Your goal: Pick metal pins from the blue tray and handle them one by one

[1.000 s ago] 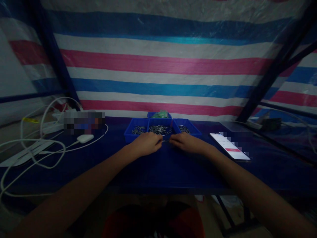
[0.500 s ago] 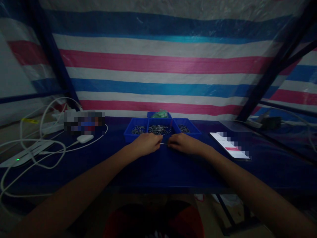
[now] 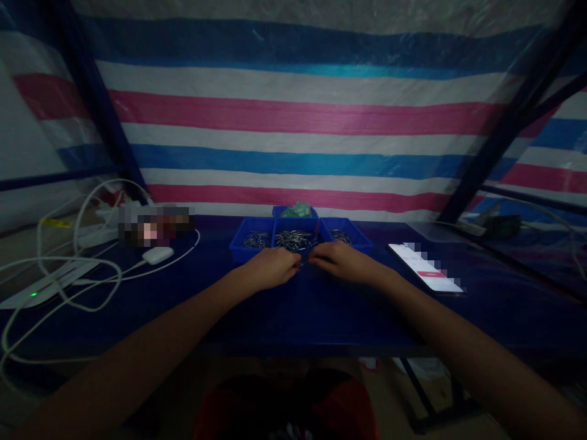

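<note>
My left hand (image 3: pixel 275 267) is closed in a pinch just in front of the blue bins, with a small shiny tip of a thin metal piece (image 3: pixel 301 264) showing at its fingertips. My right hand (image 3: pixel 338 260) faces it across a narrow gap, fingers curled together; what they hold, if anything, is hidden. Behind the hands, the middle blue bin (image 3: pixel 275 234) contains many thin metal pieces (image 3: pixel 293 239). Similar pieces lie in the left blue bin (image 3: pixel 236 244) and the right blue bin (image 3: pixel 360 240).
A further blue bin (image 3: pixel 276 212) at the back holds green, plastic-looking packets (image 3: pixel 297 211). To the right lies a lit phone (image 3: pixel 424 267). White cables (image 3: pixel 114 278) and a white adapter (image 3: pixel 158 255) spread over the left of the blue table (image 3: pixel 293 324). Striped sheeting (image 3: pixel 293 116) hangs behind.
The thin light piece that spanned both hands no longer crosses the gap. My right hand has risen slightly toward the bins; my left hand stays nearly in place.
</note>
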Available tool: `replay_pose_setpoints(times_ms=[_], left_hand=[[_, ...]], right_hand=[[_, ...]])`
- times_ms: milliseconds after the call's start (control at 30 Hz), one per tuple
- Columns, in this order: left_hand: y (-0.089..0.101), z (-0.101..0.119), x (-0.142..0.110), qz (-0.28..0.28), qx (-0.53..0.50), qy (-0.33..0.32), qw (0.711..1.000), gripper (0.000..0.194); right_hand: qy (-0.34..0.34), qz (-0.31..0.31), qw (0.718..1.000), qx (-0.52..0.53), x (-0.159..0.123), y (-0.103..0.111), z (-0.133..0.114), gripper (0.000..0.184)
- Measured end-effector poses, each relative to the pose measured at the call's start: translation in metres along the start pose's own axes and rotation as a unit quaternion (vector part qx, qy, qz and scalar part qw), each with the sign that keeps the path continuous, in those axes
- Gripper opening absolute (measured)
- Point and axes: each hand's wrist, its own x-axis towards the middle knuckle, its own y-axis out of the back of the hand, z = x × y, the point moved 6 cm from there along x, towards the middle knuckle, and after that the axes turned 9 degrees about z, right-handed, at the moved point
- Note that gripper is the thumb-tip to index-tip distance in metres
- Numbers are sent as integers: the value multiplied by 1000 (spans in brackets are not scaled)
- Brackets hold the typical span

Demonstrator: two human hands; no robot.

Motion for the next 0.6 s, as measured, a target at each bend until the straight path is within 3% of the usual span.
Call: replay_pose_setpoints(times_ms=[600], left_hand=[[0, 0, 0, 0, -4, -3, 1000, 22]], right_hand=[[-2, 8, 1000, -16, 0, 1, 2, 19]])
